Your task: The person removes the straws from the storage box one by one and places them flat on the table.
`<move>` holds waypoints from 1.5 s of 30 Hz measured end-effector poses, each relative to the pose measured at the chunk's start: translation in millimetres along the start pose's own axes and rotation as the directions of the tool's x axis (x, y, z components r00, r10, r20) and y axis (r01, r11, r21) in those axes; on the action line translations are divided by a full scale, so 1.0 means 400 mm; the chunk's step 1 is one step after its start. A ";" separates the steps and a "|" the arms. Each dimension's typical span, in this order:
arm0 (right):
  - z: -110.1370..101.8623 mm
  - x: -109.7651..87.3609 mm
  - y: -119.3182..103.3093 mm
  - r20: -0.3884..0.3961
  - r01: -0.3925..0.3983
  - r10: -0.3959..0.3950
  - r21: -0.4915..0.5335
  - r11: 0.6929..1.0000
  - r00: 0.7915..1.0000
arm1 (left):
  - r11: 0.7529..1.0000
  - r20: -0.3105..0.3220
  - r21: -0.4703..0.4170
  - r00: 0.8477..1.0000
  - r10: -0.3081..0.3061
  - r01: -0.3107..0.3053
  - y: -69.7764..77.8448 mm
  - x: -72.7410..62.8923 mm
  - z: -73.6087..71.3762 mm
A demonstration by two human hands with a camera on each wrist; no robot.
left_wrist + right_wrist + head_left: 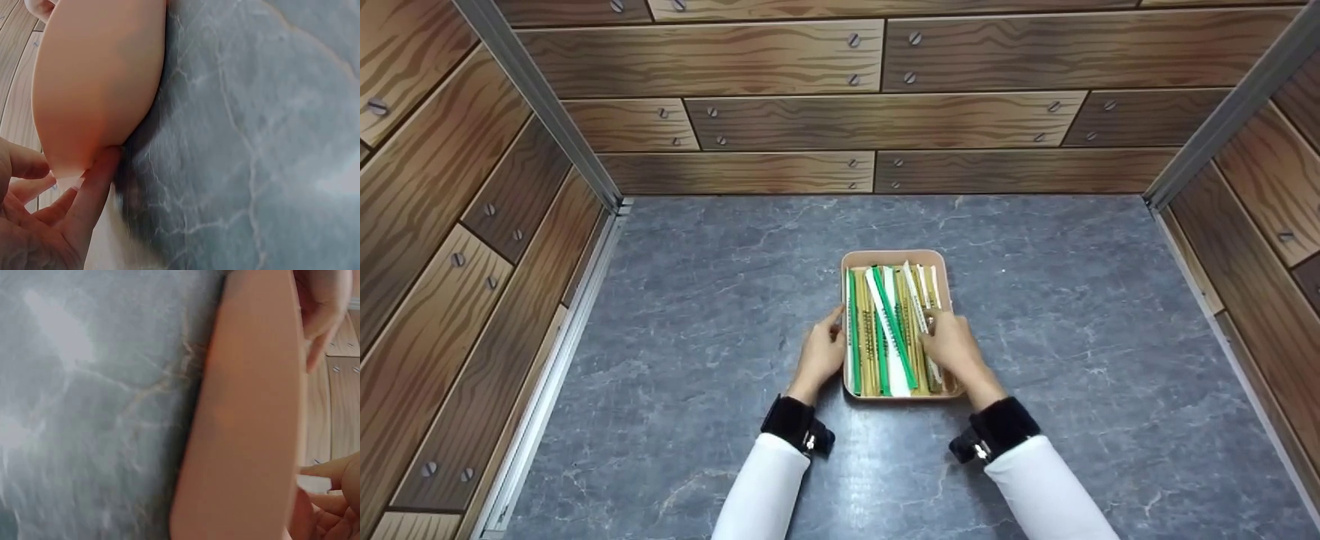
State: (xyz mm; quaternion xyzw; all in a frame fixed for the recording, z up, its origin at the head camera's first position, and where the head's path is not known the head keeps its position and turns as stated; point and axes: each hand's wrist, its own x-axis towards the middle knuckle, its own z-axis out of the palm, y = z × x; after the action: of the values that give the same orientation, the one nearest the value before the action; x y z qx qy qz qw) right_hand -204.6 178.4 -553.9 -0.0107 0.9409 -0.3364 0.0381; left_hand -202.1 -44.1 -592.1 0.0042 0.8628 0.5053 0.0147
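Observation:
A tan rectangular tray [894, 259] holds long, slim stick packets in green, white and gold with printed text. One green-and-white packet [894, 326] lies slantwise across the others. At the tray's left side, my left hand [820, 351] grips the wall; in the left wrist view one finger [93, 197] lies against the outer wall near the base. My right hand [956, 345] reaches over the right rim, fingertips among the packets on that side. Between its thumb and fingers the right wrist view shows the white end of a stick packet [315, 483], partly hidden.
Beneath the tray is a grey marbled table top [720, 300]. Wood-patterned panels [877, 120] close off the back and both sides, with metal rails [547, 97] at the corners. Black wrist straps with cameras [997, 431] sit over the white sleeves.

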 end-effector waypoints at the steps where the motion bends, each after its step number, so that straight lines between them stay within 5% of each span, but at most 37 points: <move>1: -0.008 -0.002 0.003 -0.016 0.010 -0.010 0.022 1.000 1.000 | 1.000 0.002 -0.005 1.000 -0.002 0.002 0.000 -0.001 0.000; 8: -0.085 -0.020 0.059 -0.114 0.045 -0.025 0.181 0.983 0.993 | 1.000 0.012 -0.011 1.000 -0.007 0.007 -0.002 -0.001 0.001; 16: -0.183 -0.025 0.195 -0.220 -0.047 0.062 0.074 0.996 0.974 | 0.999 0.019 -0.041 0.999 -0.026 0.027 -0.003 0.000 -0.001; 22: -0.239 -0.032 0.292 -0.185 -0.221 0.212 -0.033 0.975 0.960 | 0.999 0.019 -0.035 1.000 -0.007 0.008 -0.005 0.000 0.000; 29: -0.292 -0.038 0.367 -0.103 -0.423 0.411 -0.145 0.895 0.906 | 1.000 0.029 -0.029 1.000 -0.007 0.008 -0.005 0.002 -0.002; 34: -0.313 -0.042 0.396 -0.094 -0.470 0.460 -0.185 0.863 0.883 | 1.000 0.027 -0.018 1.000 0.000 0.000 -0.001 0.004 -0.002; 40: -0.316 -0.051 0.420 -0.102 -0.464 0.453 -0.206 0.861 0.886 | 1.000 0.027 0.001 1.000 0.009 -0.010 0.002 0.004 -0.002; 45: -0.307 -0.050 0.404 -0.106 -0.499 0.488 -0.202 0.843 0.867 | 1.000 0.020 0.008 1.000 0.007 -0.007 -0.001 0.005 -0.003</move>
State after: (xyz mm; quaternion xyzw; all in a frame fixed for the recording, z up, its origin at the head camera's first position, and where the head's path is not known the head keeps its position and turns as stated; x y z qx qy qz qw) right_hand -193.4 382.1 -560.3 0.2358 0.9443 -0.2077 0.0981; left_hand -204.1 -45.3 -592.1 0.0123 0.8647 0.5018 0.0216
